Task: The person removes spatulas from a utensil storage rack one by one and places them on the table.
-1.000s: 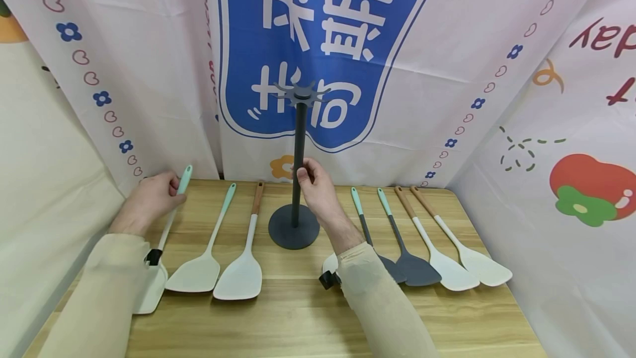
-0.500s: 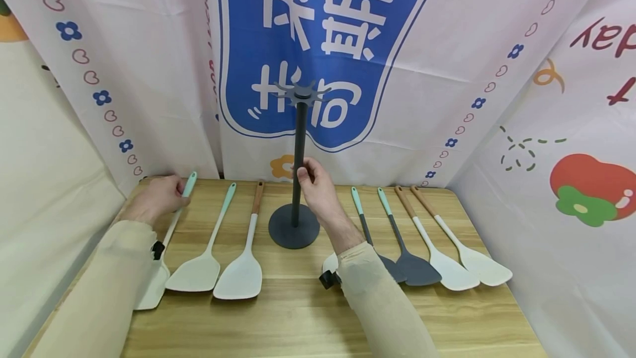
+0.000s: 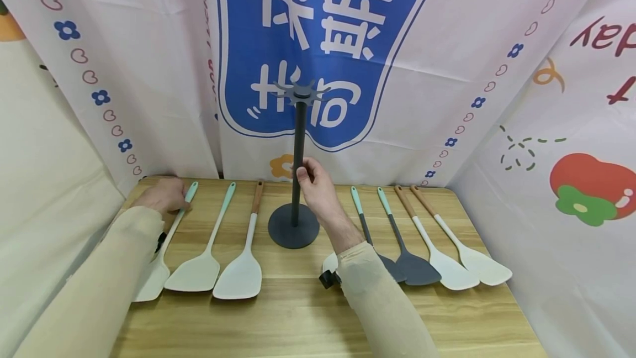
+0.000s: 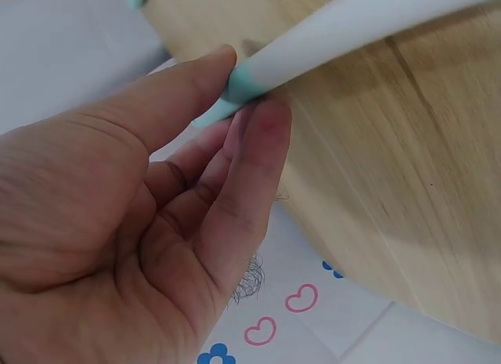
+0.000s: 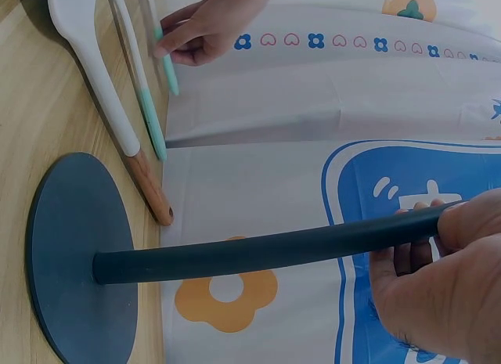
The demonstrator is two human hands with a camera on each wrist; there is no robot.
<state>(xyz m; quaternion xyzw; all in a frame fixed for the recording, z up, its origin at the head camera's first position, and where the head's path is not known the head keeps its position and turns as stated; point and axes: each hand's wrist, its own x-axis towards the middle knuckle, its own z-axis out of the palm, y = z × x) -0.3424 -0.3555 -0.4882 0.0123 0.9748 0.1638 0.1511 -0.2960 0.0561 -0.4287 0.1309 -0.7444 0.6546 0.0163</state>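
At the left end of the row, my left hand pinches a spatula by its mint handle, between thumb and fingers. This spatula has a pale shaft and blade, and my forearm partly covers it in the head view. With my right hand I hold the upright pole of a dark utensil stand, thumb on one side and fingers on the other. The stand's round base rests on the wooden table, and a hooked ring tops the pole.
Right of my left hand lie a mint-handled pale spatula and a brown-handled white spatula. Several more lie at the right, including a dark grey spatula; my right forearm hides part of that group. A printed curtain hangs behind the table.
The spatula in my left hand has come down at its handle end, and its blade has slid a little away from me. My right hand and the stand stay put.
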